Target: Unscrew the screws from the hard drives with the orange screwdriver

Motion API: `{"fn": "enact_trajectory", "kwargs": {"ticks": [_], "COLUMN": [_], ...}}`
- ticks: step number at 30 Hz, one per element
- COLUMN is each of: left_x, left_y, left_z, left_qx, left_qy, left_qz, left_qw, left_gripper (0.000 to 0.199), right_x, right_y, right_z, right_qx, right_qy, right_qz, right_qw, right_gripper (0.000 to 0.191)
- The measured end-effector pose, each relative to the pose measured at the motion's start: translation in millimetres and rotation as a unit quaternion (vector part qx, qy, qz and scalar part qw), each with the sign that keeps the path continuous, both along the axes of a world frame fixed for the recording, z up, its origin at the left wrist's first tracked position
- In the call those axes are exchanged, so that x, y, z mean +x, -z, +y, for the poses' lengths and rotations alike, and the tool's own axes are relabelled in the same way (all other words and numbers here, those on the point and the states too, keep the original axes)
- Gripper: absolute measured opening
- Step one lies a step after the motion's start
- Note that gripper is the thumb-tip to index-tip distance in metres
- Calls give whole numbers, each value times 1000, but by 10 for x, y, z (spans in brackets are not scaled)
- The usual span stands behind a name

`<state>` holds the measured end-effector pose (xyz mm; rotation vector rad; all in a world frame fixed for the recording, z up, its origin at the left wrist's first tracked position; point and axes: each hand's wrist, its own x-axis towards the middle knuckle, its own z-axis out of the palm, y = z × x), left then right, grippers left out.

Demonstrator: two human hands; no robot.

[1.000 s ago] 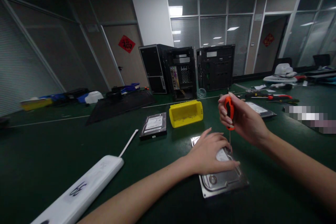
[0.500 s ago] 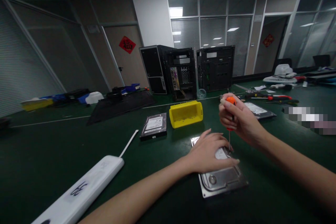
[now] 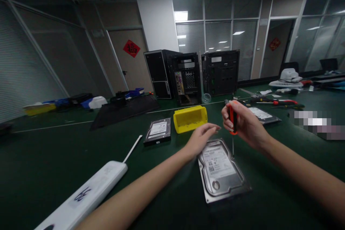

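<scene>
A silver hard drive [image 3: 222, 172] lies label up on the green table in front of me. My right hand [image 3: 242, 122] is wrapped round the orange and black handle of a screwdriver [image 3: 233, 118]. Its shaft points straight down, with the tip at the drive's right edge. My left hand [image 3: 201, 138] rests at the drive's upper left corner, fingers stretched towards the screwdriver and nothing held. Just beyond that hand is a yellow bin [image 3: 190, 119] with small bits inside, too small to make out.
Another hard drive [image 3: 158, 131] lies left of the bin, and one more [image 3: 262, 115] behind my right hand. A white power strip [image 3: 88, 197] crosses the lower left. Black computer cases [image 3: 161, 75] stand at the back; hand tools [image 3: 283, 102] lie at the right.
My left hand has moved back and left off the middle of the drive, uncovering its label. My right hand has tilted slightly, still holding the screwdriver upright at the drive's right edge.
</scene>
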<state>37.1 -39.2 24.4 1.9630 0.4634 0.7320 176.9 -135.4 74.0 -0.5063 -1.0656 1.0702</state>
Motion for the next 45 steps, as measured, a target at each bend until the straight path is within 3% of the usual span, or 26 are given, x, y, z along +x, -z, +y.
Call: {"fn": "enact_trajectory", "kwargs": {"ticks": [6,8,10,12,15,17,19,23,29,39,45], "left_x": [-164,-248,-350,-461,-597,-648,-665,-628,-530,-168,-84], "left_y": [-128,-171,-226,-299,-415,-462,-458,-301,-25,71,153], "left_z": [431,540,602,625,627,622,613,591,629,845,938], "left_qx": [2,47,141,295,516,583,602,568,527,479,466], "left_qy": [-145,-179,-205,-237,-247,-239,-229,-197,-213,-203,-222], "left_qz": [-64,-28,48,142,252,283,302,350,364,361,352], "left_qw": [987,982,967,915,781,723,703,718,738,774,781], "left_gripper": [29,34,39,38,33,31,29,19,14,20,26], "right_x": [-15,-13,-4,10,35,45,47,29,-4,28,34], "right_y": [-12,-11,-8,-1,18,31,39,35,21,22,14], "right_z": [-24,-21,-10,5,22,26,24,14,4,21,37], "right_qx": [-4,-8,-10,-12,-13,-8,-2,-2,7,-3,-3], "right_qy": [6,1,-2,-6,-24,-42,-56,-43,0,-19,-31], "right_qz": [-25,-25,-24,-22,-5,13,23,15,10,1,-7], "right_qw": [1000,1000,1000,1000,1000,999,998,999,1000,1000,999], "right_gripper": [16,16,17,18,20,29,36,30,16,20,21]}}
